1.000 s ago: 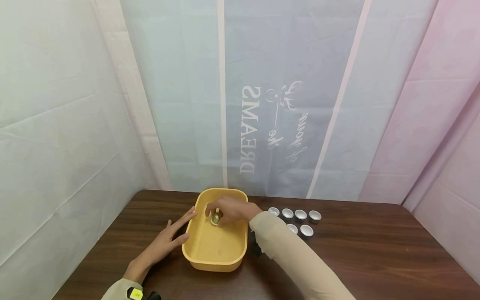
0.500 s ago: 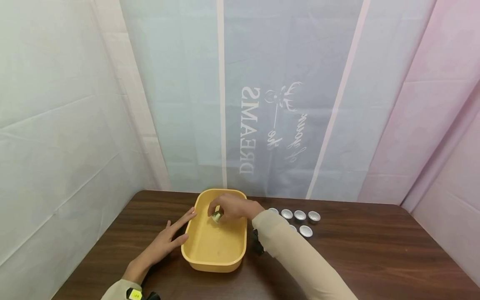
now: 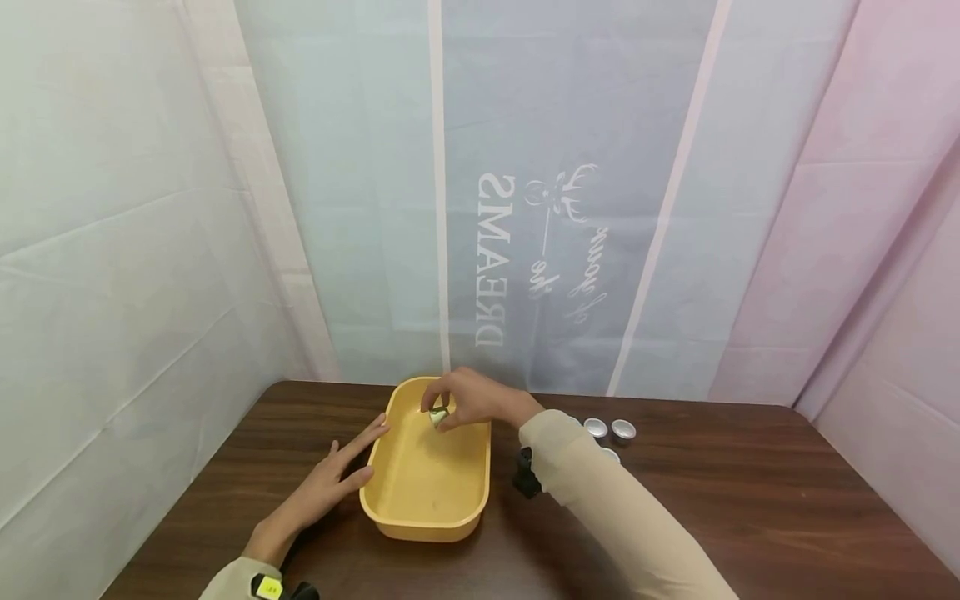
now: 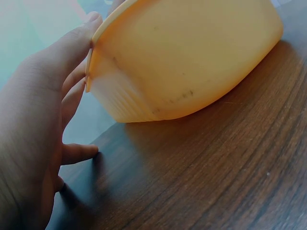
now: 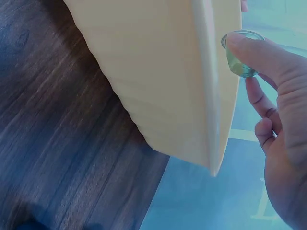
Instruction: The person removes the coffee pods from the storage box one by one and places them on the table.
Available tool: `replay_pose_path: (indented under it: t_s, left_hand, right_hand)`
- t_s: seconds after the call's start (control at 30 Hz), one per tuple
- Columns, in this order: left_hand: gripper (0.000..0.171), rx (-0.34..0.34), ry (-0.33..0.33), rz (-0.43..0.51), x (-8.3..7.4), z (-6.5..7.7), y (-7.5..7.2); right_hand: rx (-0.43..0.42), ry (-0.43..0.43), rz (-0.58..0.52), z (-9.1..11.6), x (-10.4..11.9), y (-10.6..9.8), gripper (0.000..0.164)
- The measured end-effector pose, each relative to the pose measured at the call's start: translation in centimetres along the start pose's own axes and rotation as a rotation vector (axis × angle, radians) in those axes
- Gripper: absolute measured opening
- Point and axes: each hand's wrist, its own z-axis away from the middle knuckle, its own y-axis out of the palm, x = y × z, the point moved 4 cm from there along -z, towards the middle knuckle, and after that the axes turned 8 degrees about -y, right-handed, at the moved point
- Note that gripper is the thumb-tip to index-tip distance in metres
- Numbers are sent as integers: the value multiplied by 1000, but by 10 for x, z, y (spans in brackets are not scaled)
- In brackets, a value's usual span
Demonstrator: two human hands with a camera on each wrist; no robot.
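My right hand (image 3: 477,397) pinches a small shiny green coffee capsule (image 3: 438,417) between thumb and fingers, over the far part of a yellow plastic basin (image 3: 426,532). In the right wrist view this capsule (image 5: 243,68) shows a tapered body and a round rim, with the thumb lying across it. The left hand (image 3: 324,490) is at the basin's left side, fingers fairly straight and touching the rim. Seen from the left wrist, the thumb tip is at the edge of the basin (image 4: 187,62), and lower fingers reach down by the tabletop.
Right of the basin, several capsules with silver tops (image 3: 623,431) stand on the dark wooden table (image 3: 735,492), partly hidden by the right sleeve (image 3: 600,492). A printed curtain (image 3: 375,208) hangs behind the table, and pale cloth (image 3: 127,292) hangs at the left.
My right hand has gripped the green capsule and lifted it up from the basin's floor, moving slightly away and to the right. The left hand stays at the rim.
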Motion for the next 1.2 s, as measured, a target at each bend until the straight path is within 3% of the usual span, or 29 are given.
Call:
replay_pose_path:
  t_s: [0.27,0.77,1.2]
  left_hand:
    - [57,2,-6,3,-1,0,0]
    - [57,-3,-9,-8,-1,0,0]
    - [57,-1,3,0,-1,0,0]
  right_hand:
    - [-42,-14,3,7,1,-7,30]
    - [-134,-12,-91,21,-2,-11,25]
    - [-283,36,-125,51,-7,-32,23]
